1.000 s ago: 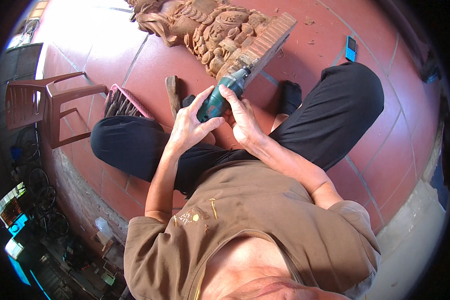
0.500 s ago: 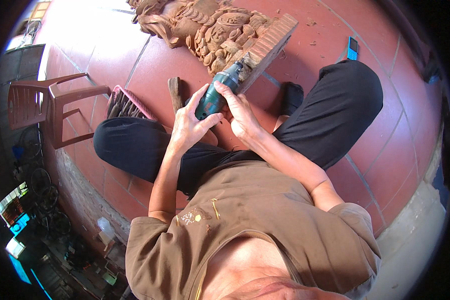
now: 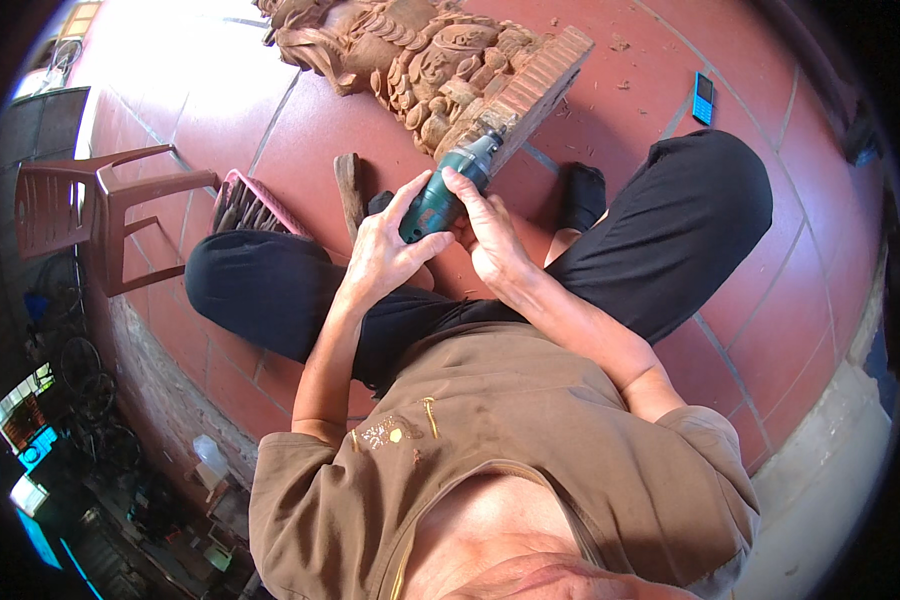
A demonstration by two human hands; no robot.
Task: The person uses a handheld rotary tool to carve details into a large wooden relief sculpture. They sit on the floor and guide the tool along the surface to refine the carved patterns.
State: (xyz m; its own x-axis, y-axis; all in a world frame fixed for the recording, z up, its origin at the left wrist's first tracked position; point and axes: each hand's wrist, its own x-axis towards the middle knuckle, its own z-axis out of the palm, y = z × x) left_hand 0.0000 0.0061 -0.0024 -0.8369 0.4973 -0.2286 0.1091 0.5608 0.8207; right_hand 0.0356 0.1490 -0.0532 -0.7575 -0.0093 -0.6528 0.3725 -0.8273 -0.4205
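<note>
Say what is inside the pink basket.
Several dark, slender pieces lie in the pink basket; what they are is unclear. The left knee covers its near part, so anything there cannot be seen.

Carving (image 3: 440,65), 12 o'clock: rough matt wood. Power tool (image 3: 433,207): smooth green plastic, grey metal-looking nose (image 3: 487,143). Tiles (image 3: 320,120): glossy red. Chair (image 3: 110,215), 10 o'clock: smooth plastic.

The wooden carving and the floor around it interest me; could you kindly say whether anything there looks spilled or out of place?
Small wood chips lie scattered on the red tiles right of the carving. A blue phone lies on the floor just past the right knee, an odd spot near such debris.
</note>
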